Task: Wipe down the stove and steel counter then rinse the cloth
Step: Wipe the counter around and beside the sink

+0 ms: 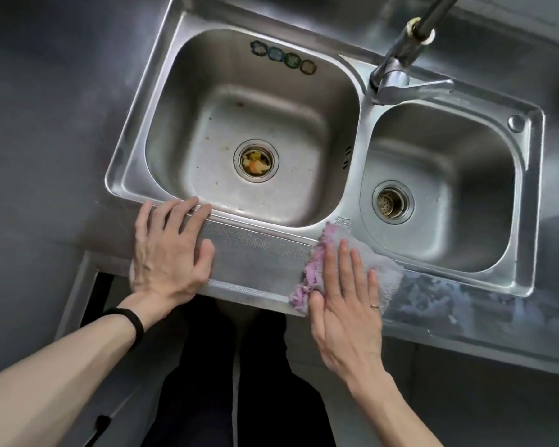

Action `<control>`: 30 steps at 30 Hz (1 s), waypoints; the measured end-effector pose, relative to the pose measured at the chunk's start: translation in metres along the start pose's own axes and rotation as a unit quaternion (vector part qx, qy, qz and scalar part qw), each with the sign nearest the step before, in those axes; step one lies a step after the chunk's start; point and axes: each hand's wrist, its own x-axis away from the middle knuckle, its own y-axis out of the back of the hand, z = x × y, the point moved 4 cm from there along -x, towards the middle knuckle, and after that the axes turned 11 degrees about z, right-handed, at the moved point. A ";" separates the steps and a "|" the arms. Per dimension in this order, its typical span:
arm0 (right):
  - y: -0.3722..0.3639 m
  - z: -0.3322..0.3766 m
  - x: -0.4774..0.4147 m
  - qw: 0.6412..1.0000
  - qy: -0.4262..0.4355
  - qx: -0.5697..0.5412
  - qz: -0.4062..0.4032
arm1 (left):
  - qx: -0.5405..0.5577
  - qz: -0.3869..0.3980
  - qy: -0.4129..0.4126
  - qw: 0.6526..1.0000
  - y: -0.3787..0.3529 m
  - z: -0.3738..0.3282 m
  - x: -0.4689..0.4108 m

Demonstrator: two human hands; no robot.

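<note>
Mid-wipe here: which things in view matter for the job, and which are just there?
In the job:
cloth under the flat right hand
steel counter, left hand resting on it
tap and sink, for rinsing

Just there:
food scraps in the big drain
stickers
wristband

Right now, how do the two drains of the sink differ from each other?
The drain of the large basin is wider and holds yellowish food scraps, while the drain of the small basin is narrower and shows a perforated strainer with no scraps visible. The first lies far from the cloth; the second lies close beside it, beyond the rim. Both are round, with steel rings, set in the basin floors.
</note>
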 end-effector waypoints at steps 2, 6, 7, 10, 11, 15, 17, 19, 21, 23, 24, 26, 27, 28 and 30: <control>0.003 -0.053 0.014 0.999 -0.041 -0.014 0.015 | 0.010 0.006 0.002 1.000 0.002 -0.001 0.001; 0.010 -0.124 0.031 0.991 -0.124 -0.040 0.030 | 0.046 0.006 -0.006 0.999 0.010 -0.014 0.004; 0.010 -0.127 0.031 0.989 -0.139 -0.044 0.026 | 0.052 0.012 -0.012 0.998 0.010 -0.024 0.005; 0.010 -0.112 0.027 0.977 -0.201 -0.075 -0.001 | 0.065 0.050 -0.031 0.996 0.001 -0.069 0.006; 0.010 -0.102 0.027 0.972 -0.216 -0.090 -0.006 | 0.071 0.062 -0.035 0.995 -0.004 -0.088 0.004; 0.001 -0.040 0.024 0.993 -0.101 -0.066 -0.006 | 0.085 0.077 -0.043 0.993 -0.023 -0.147 -0.009; -0.001 -0.028 0.022 0.998 -0.042 -0.048 0.009 | 0.070 0.076 -0.031 0.994 -0.029 -0.156 -0.015; 0.004 -0.036 0.019 0.998 0.002 -0.046 0.035 | 0.032 0.078 -0.020 0.996 -0.034 -0.156 -0.017; 0.014 -0.049 0.013 0.996 0.052 -0.045 0.059 | -0.005 0.072 -0.022 0.997 -0.038 -0.155 -0.015; 0.027 -0.055 -0.006 0.993 0.084 -0.041 0.070 | -0.019 0.060 -0.018 0.998 -0.039 -0.156 -0.015; 0.033 -0.056 -0.020 0.992 0.092 -0.041 0.074 | -0.020 0.055 -0.014 0.998 -0.039 -0.156 -0.016; 0.044 -0.053 -0.051 0.989 0.109 -0.048 0.088 | -0.027 0.053 -0.010 0.998 -0.040 -0.158 -0.016; 0.048 -0.050 -0.065 0.987 0.118 -0.060 0.094 | -0.030 0.053 -0.009 0.998 -0.039 -0.158 -0.016; 0.052 -0.047 -0.078 0.985 0.127 -0.067 0.099 | -0.031 0.054 -0.009 0.998 -0.039 -0.158 -0.016; 0.058 -0.043 -0.103 0.985 0.142 -0.043 0.093 | -0.029 0.054 -0.007 0.998 -0.039 -0.159 -0.016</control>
